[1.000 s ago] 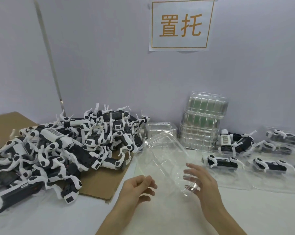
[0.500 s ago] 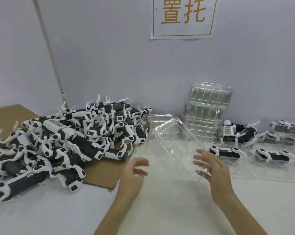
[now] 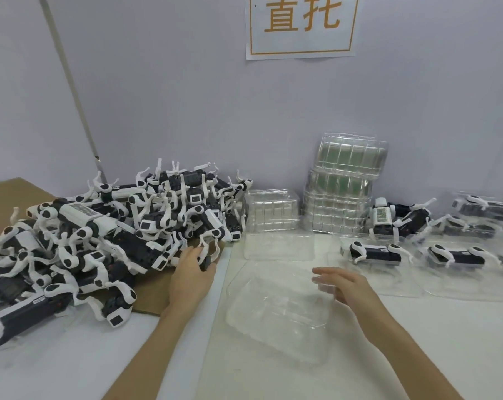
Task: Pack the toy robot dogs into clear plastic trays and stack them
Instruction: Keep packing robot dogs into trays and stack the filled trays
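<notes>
Left of the empty clear tray (image 3: pixel 273 319), whose long axis runs roughly away from the person, the left hand (image 3: pixel 191 272) pinches a toy robot dog (image 3: pixel 206 259) at the pile (image 3: pixel 100 241) edge. The right hand (image 3: pixel 345 287), fingers straight, touches the tray's right rim.

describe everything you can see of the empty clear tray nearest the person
The clear plastic tray is thin, glossy and see-through: a rounded-corner rectangle with a flat rim and a shallow moulded well. It is empty and rests on the white table, skewed to its edge. The right hand has fingers at its far right corner; whether they grip is unclear. The left hand is off it, gripping a black and white toy robot dog.
</notes>
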Action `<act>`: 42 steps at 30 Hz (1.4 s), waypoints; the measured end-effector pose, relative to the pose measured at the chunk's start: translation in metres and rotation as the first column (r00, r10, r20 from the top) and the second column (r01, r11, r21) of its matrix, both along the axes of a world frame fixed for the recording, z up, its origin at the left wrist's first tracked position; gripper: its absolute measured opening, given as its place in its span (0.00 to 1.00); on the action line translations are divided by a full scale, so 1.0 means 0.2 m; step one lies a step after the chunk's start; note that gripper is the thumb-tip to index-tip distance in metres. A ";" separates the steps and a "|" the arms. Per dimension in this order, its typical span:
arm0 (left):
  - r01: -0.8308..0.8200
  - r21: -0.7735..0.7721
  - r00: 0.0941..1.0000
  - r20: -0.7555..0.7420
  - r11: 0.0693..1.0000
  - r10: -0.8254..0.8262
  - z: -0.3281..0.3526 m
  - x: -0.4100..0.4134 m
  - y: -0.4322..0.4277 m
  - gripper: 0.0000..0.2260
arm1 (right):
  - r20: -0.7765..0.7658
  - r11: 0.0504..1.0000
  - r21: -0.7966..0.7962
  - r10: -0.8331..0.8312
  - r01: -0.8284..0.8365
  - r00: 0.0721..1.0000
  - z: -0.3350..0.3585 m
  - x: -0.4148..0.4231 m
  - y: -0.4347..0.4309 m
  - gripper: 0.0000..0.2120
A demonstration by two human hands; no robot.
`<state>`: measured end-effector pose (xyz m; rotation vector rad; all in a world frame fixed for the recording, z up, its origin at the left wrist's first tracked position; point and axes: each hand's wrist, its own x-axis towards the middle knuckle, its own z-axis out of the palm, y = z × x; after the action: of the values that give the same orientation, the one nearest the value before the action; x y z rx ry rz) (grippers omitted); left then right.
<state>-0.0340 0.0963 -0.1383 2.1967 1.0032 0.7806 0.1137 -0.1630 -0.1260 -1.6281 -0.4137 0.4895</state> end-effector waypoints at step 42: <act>0.531 -0.197 0.830 0.319 0.824 -0.458 -0.04 -0.08 -0.35 0.16 | 0.428 0.960 0.277 -0.094 -0.031 0.899 0.12 -0.17 0.01 0.33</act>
<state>-0.0500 0.0270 -0.1455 1.9176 0.3442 0.6094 0.0788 -0.1617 -0.1023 -1.4593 -0.7564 0.0253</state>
